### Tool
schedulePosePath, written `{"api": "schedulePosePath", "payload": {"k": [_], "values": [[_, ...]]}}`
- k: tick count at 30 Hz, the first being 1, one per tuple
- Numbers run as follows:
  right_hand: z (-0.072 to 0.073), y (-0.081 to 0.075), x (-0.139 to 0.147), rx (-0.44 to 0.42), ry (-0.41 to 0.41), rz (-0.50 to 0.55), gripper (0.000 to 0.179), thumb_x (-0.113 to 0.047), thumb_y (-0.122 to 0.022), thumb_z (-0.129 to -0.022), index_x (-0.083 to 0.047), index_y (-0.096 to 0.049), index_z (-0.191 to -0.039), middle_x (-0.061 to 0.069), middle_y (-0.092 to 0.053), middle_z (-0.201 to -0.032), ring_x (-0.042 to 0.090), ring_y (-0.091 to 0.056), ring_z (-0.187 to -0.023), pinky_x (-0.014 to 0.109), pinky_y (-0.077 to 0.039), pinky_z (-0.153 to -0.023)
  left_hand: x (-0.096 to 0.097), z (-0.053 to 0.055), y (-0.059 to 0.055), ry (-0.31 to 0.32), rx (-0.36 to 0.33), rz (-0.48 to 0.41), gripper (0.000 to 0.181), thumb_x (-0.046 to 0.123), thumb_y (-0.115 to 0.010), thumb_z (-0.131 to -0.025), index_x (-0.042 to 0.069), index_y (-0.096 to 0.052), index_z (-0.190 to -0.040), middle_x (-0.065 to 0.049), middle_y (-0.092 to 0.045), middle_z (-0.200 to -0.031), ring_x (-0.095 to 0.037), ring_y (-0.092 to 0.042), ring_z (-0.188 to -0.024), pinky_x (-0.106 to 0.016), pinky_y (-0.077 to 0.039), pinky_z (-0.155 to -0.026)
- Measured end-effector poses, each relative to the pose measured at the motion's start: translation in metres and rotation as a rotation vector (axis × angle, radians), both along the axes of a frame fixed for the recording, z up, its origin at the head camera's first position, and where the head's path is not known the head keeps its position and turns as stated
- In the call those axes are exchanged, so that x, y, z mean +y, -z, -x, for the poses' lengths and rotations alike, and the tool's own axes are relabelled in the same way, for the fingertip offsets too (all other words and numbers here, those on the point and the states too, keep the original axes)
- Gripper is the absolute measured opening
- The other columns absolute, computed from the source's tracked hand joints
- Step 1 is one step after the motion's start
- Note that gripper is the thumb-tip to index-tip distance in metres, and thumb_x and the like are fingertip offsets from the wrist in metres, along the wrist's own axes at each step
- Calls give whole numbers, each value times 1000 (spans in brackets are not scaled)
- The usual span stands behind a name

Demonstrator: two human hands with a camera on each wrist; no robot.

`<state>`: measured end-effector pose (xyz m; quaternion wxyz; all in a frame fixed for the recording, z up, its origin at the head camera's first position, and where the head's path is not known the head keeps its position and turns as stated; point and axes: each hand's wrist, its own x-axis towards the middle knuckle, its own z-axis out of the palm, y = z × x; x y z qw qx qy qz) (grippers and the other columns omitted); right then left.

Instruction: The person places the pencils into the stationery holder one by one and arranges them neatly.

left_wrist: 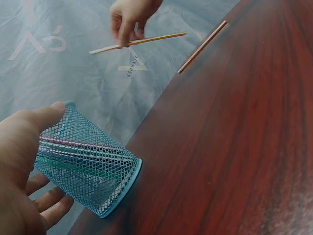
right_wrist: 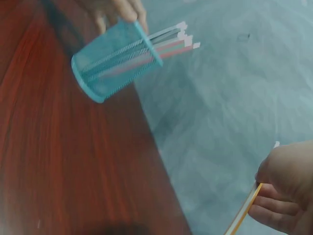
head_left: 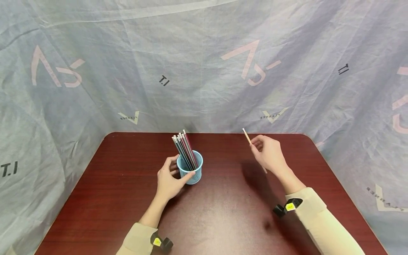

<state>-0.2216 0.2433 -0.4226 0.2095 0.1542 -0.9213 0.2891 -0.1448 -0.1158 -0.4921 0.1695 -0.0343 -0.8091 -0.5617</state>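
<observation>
A light-blue mesh pencil cup (head_left: 191, 179) stands upright on the table. My left hand (head_left: 170, 180) holds it from the left, with thumb in front and fingers curled behind. Several dark and reddish pencils (head_left: 186, 150) with pale ends lean leftward out of it. To the right, above the tabletop, my right hand (head_left: 269, 152) pinches a yellow pencil (left_wrist: 156, 38) between thumb and fingers, its white end pointing up and away. In the left wrist view, another thin pencil-like stick (left_wrist: 203, 47) lies on the table near its edge.
The dark red wooden table (head_left: 216, 216) ends at a far edge against hanging grey fabric (head_left: 197, 99) printed with logos. Fabric also hangs at both sides. A small black wrist device (head_left: 288, 206) sits on the right sleeve, another (head_left: 162, 242) on the left.
</observation>
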Motion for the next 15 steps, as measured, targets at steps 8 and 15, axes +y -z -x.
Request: {"api": "schedulePosePath", "payload": {"k": [8,15], "values": [[1,-24,-33,11,-53,145,5,-9,-74,-97,-6,-76,-101,9,-78,-87,21,-75,-74,36,-65,-67,0,0,0,2,0,6,75,18,-98,-75,8,-61,-139,-14,-74,-126,-29,-74,-115,-46,-65,-97],[4,-40,-57,34,-109,207,6,-9,-75,-96,-5,-76,-101,8,-78,-88,19,-75,-78,34,-65,-70,0,0,1,9,3,-1,76,17,-98,-75,7,-61,-140,-15,-73,-126,-31,-74,-115,-48,-65,-97]]}}
